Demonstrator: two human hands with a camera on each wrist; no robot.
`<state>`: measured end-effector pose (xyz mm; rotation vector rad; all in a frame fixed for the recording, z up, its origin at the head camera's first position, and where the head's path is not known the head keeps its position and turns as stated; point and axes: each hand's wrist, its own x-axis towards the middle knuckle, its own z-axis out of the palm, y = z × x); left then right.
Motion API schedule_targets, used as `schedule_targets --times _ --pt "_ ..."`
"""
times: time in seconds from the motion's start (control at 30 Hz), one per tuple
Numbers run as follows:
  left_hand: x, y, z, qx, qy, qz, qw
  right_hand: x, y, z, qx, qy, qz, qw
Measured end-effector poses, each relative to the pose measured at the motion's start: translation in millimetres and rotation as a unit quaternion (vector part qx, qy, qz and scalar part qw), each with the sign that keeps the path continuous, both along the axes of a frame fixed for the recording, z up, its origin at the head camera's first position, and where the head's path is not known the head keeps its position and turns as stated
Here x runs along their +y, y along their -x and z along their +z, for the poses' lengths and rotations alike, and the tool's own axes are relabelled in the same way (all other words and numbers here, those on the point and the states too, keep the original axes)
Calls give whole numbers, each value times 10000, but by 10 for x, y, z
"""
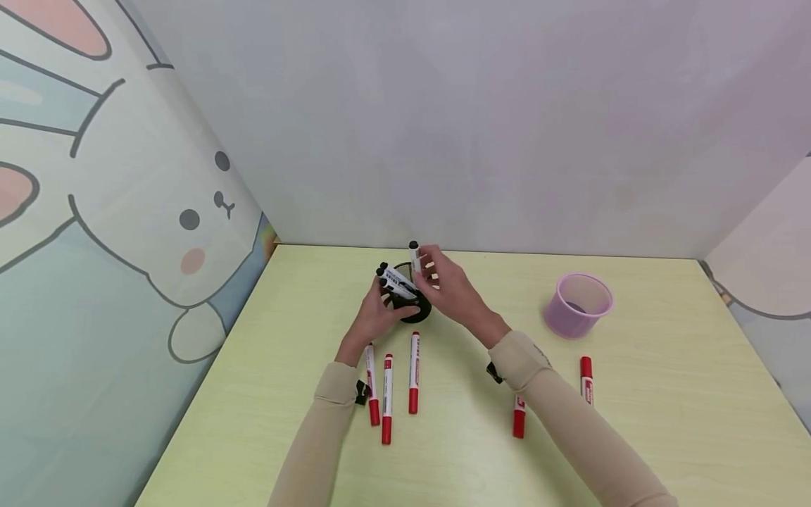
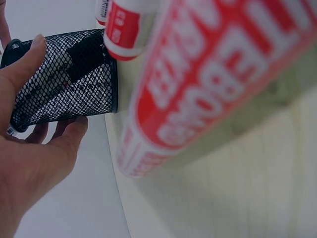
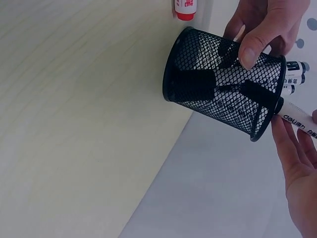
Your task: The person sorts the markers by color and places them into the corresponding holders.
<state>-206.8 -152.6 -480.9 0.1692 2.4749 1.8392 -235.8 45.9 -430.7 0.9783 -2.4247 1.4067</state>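
Note:
A black mesh pen cup (image 1: 415, 314) stands on the table, and my left hand (image 1: 369, 321) grips it from the left side. In the right wrist view the left thumb presses on the mesh wall. Several white markers with black ends (image 1: 396, 283) lean out of the cup toward the left. My right hand (image 1: 451, 285) pinches one white marker (image 1: 415, 259), held nearly upright at the cup's rim. The lettering on that marker (image 3: 300, 119) shows in the right wrist view, its black lower end right at the rim.
Three red-and-white markers (image 1: 414, 373) lie in front of the cup, near the left forearm. Two more red markers (image 1: 587, 380) lie by the right forearm, which partly covers them. A purple cup (image 1: 562, 315) stands at the right. Behind the table rises a pale wall (image 1: 469, 141).

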Motion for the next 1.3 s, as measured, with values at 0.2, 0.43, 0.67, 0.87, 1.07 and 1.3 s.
schedule_targets --times 0.2,0.43,0.67,0.87,1.07,1.3 --pt "6 -15 9 5 89 23 10000 -7 -2 12 -145 -210 52 9997" --pt "0 -12 3 19 127 -19 9999 -42 18 15 -232 -654 254 9973" --pt "2 -20 5 39 108 -73 9999 -74 14 8 154 -1127 337 9929" --pt "9 -7 5 87 169 -66 9998 -60 -3 -14 353 -1571 332 9864" --pt "16 -29 45 158 213 -71 9996 -56 -35 -30 806 -1722 394 9810" --pt "37 -72 115 329 157 -153 9992 -54 -27 -52 1148 -1802 465 9758"
